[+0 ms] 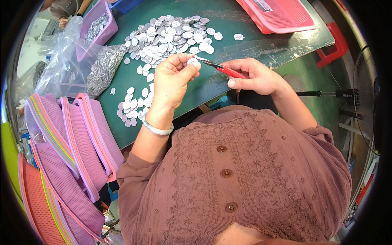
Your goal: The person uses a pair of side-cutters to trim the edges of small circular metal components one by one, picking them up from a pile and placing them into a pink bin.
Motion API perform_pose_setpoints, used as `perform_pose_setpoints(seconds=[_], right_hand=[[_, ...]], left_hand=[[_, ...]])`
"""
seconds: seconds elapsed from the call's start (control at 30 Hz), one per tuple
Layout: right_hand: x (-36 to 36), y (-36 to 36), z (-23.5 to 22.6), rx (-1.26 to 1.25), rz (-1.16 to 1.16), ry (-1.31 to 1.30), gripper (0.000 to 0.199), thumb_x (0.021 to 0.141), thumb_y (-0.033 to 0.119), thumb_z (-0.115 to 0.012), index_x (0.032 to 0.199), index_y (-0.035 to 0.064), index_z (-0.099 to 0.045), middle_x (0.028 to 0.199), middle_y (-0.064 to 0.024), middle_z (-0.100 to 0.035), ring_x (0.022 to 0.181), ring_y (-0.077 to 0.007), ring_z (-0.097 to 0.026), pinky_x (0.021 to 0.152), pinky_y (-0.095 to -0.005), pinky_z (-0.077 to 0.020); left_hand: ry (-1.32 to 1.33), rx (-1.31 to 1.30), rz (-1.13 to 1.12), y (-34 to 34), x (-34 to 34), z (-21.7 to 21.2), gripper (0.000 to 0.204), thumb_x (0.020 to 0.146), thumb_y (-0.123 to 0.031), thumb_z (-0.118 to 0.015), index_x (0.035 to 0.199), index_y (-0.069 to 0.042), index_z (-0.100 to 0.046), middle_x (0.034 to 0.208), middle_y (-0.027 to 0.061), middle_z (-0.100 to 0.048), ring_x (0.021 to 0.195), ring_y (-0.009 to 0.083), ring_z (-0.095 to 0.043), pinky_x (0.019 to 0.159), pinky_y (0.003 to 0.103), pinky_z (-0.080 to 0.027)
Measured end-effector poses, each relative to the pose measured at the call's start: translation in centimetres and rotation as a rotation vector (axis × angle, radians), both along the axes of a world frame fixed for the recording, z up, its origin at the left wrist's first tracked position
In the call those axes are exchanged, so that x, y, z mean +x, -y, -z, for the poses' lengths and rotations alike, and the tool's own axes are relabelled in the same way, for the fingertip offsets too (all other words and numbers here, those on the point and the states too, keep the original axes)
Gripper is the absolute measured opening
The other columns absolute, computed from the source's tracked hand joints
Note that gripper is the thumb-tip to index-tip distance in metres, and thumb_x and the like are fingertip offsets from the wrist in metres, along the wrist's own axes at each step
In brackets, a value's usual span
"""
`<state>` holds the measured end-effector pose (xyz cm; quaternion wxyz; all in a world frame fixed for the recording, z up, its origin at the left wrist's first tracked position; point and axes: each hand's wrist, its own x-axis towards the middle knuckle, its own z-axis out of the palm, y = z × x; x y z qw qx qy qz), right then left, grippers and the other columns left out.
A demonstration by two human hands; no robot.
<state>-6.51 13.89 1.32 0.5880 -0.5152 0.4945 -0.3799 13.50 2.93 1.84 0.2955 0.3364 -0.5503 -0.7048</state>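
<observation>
Between the thumb and fingers of my left hand point(173, 79) is a small silvery oval tag point(192, 62). My right hand point(255, 75) is closed round the red handles of a pair of pliers point(232, 72). The dark jaws of the pliers reach the edge of the tag; whether they grip it is too small to tell. Beyond my hands lies a big heap of similar oval tags point(163, 38) on the green tabletop point(226, 51). A looser group of tags point(132, 104) spreads to the left of my left forearm.
Left of the heap, a clear plastic bag point(107, 67) holds many metal links beside a purple basket point(107, 34) of small parts. A pink basket point(281, 24) sits far right. Stacked baskets point(77, 143) crowd my left side; a fan point(365, 98) stands right. Another person's hand point(63, 22) shows far left.
</observation>
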Motion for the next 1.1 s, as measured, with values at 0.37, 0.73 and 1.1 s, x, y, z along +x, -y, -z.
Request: perform_pose_setpoints(seconds=[0.37,0.73,1.1], right_hand=[[-0.7,0.0,1.1,0.101,0.188,0.132,0.054,0.079,0.029,-0.068,0.121,-0.0005,-0.051,0.072,0.0047,-0.05,0.06,-0.0034,-0.043,0.053,-0.0181,-0.0363],[-0.8,0.0,1.3,0.085,0.187,0.172,0.049,0.079,0.03,-0.066,0.116,0.0001,-0.052,0.074,0.0032,-0.051,0.06,-0.0034,-0.044,0.052,-0.017,-0.0369],[-0.6,0.0,1.1,0.083,0.185,0.152,0.047,0.078,0.031,-0.065,0.112,-0.0002,-0.053,0.075,0.0029,-0.051,0.06,-0.0037,-0.045,0.052,-0.0171,-0.0366]], left_hand=[[-0.237,0.328,0.009,0.7,1.4,0.6,0.03,0.094,-0.015,-0.041,0.112,0.006,-0.051,0.106,0.0212,-0.059,0.093,0.0277,-0.062,0.082,0.036,-0.051],[-0.248,0.371,-0.049,0.6,1.6,0.2,0.031,0.093,-0.014,-0.04,0.113,0.009,-0.047,0.109,0.0253,-0.056,0.099,0.0332,-0.059,0.086,0.04,-0.05],[-0.274,0.365,-0.043,0.6,2.1,0.2,0.034,0.093,-0.013,-0.039,0.117,0.01,-0.042,0.112,0.0278,-0.054,0.103,0.0352,-0.057,0.089,0.041,-0.048]])
